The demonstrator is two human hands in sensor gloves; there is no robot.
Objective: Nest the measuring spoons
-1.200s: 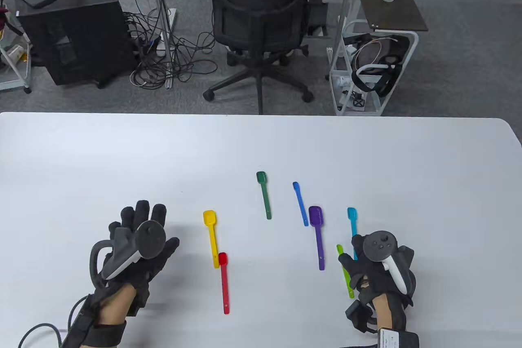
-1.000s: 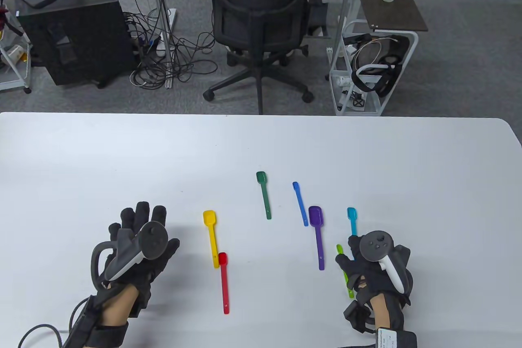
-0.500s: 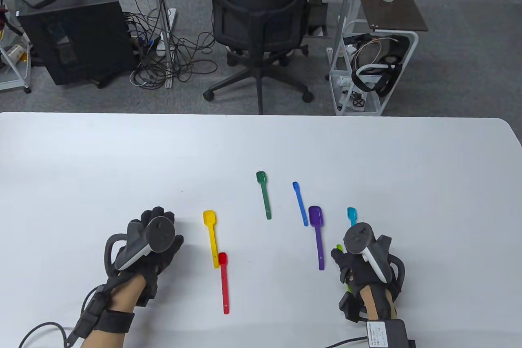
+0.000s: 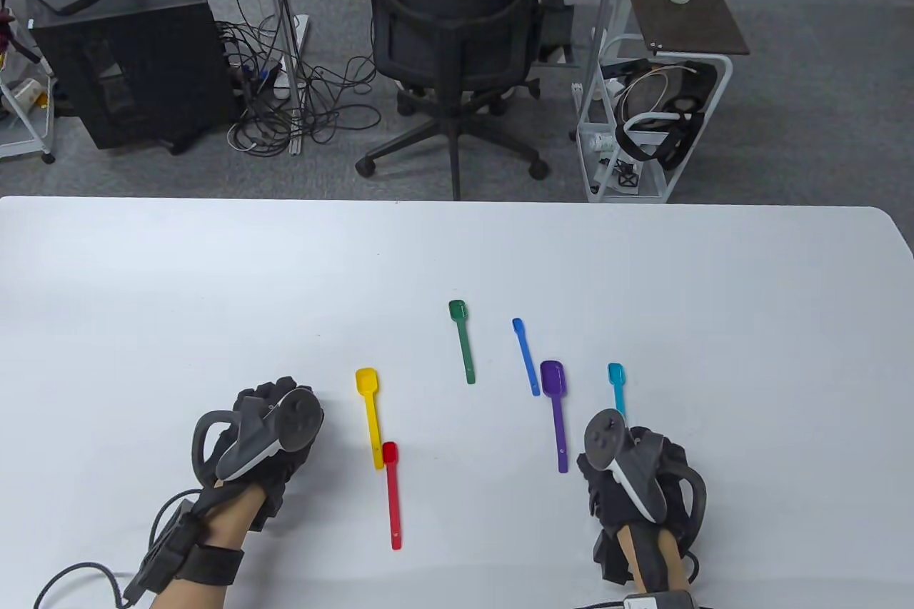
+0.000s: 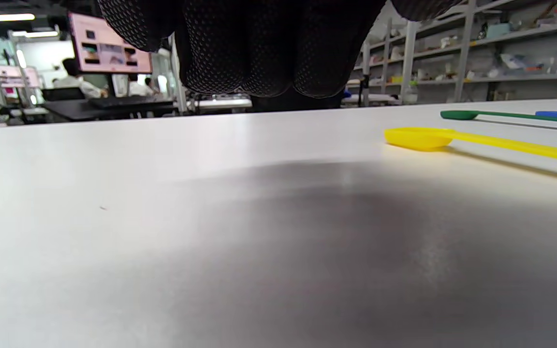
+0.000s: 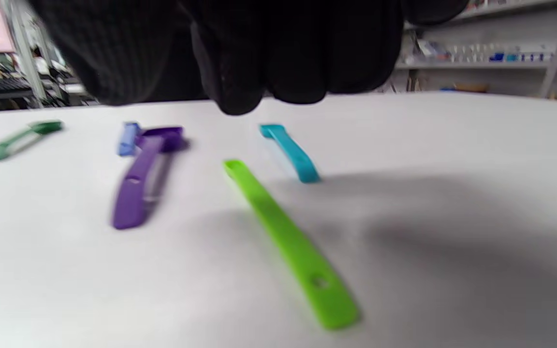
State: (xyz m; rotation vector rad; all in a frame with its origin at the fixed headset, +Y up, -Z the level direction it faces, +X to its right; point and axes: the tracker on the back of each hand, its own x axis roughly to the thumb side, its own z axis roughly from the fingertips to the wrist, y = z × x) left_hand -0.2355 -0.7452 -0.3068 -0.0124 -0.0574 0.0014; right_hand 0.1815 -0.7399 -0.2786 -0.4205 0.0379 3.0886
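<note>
Several coloured measuring spoons lie apart on the white table (image 4: 214, 266): yellow (image 4: 368, 409), red (image 4: 391, 495), dark green (image 4: 463, 341), blue (image 4: 525, 355), purple (image 4: 555, 409) and cyan (image 4: 616, 388). My left hand (image 4: 268, 430) hovers left of the yellow spoon (image 5: 418, 137), its fingers (image 5: 259, 58) curled and holding nothing. My right hand (image 4: 625, 480) is right of the purple spoon's handle and covers a lime green spoon in the table view. In the right wrist view the lime spoon (image 6: 283, 241) lies free on the table under my curled fingers (image 6: 240, 63).
The red spoon's bowl touches the end of the yellow spoon's handle. The table's far edge (image 4: 457, 200) runs across the view, with an office chair (image 4: 453, 31) and a white cart (image 4: 653, 123) beyond it on the floor.
Both hands went from spread flat to curled. The left hand shifted right toward the yellow spoon. The right hand shifted left and now hides the lime spoon in the table view.
</note>
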